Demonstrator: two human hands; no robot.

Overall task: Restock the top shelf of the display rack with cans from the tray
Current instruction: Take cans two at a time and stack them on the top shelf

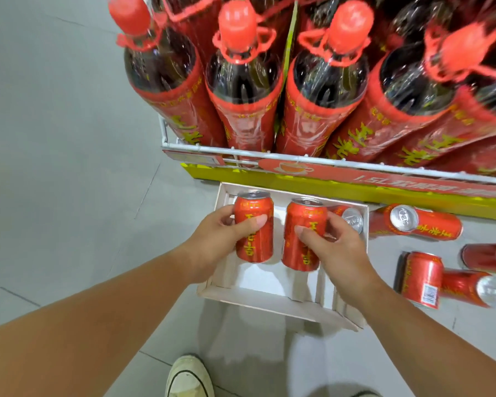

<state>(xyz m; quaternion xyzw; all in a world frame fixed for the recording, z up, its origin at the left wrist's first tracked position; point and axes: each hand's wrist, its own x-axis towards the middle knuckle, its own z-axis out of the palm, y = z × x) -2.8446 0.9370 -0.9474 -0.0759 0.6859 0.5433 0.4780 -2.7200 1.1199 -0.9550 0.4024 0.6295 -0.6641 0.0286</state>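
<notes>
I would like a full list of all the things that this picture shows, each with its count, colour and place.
bottles: at least five, dark with red caps and labels, on the rack
rack rail: one, white wire, in front of the bottles
sign strip: one, yellow and red, below the rail
tray: one, white, on the floor
left can: one, red, over the tray
right can: one, red, over the tray
can in tray: one, red, far right corner
loose cans: at least four, red, on the floor right of the tray
floor: grey tiles
shoe: one, white, bottom edge
left hand: grips the left can
right hand: grips the right can
</notes>
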